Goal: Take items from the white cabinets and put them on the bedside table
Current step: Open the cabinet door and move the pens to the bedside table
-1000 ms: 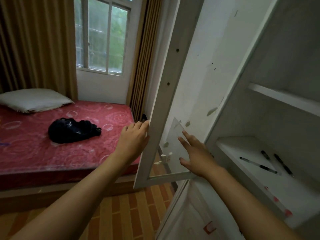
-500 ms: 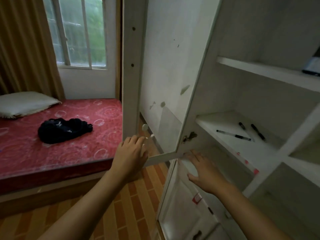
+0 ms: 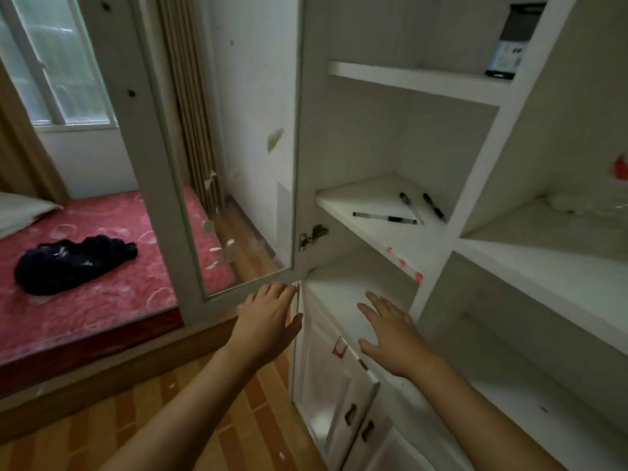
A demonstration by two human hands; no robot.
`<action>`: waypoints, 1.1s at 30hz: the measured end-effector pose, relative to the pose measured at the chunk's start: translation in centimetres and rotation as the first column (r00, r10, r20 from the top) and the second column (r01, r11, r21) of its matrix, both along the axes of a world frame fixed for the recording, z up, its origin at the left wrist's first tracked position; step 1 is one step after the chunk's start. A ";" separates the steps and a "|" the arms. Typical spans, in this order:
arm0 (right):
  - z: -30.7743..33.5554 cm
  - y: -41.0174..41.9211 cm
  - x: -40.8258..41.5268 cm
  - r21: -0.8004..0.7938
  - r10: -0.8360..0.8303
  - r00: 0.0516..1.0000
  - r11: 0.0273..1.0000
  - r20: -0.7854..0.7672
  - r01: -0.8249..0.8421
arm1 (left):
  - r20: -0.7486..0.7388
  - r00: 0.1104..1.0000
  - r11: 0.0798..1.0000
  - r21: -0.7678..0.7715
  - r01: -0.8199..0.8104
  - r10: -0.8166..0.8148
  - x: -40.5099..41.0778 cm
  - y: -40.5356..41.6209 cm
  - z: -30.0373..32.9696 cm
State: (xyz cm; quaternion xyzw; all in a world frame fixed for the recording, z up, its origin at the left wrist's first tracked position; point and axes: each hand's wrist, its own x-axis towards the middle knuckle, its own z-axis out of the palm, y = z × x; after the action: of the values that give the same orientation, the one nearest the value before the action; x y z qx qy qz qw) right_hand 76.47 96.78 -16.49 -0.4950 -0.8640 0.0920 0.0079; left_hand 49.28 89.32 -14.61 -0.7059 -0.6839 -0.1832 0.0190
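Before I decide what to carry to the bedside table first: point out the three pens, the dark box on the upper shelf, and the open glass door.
three pens (image 3: 385,217), head view: barrel of the nearest pen.
dark box (image 3: 513,39), head view: front face.
glass door (image 3: 159,185), head view: white frame.

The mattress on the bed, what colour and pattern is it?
Red mattress with pale swirl rings, seen in the head view.
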 end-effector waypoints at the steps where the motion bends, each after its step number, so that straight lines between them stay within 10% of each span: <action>1: -0.5 0.0 0.2 -0.005 -0.010 1.000 1.000 -0.010 0.010 | 0.001 1.000 1.000 -0.009 0.014 -0.014 0.3 0.6 -0.2; 33: -13.1 9.2 -4.8 -0.123 -0.782 0.622 0.614 0.037 0.780 | 0.059 0.751 0.706 -0.298 0.643 -0.658 1.8 23.5 -16.2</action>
State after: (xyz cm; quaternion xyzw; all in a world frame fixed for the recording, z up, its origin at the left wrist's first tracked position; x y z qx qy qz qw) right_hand 71.69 105.98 -29.57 -0.8198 -0.5550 0.1389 0.0245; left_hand 51.10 112.87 -30.78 -0.9002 -0.4100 -0.0539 -0.1363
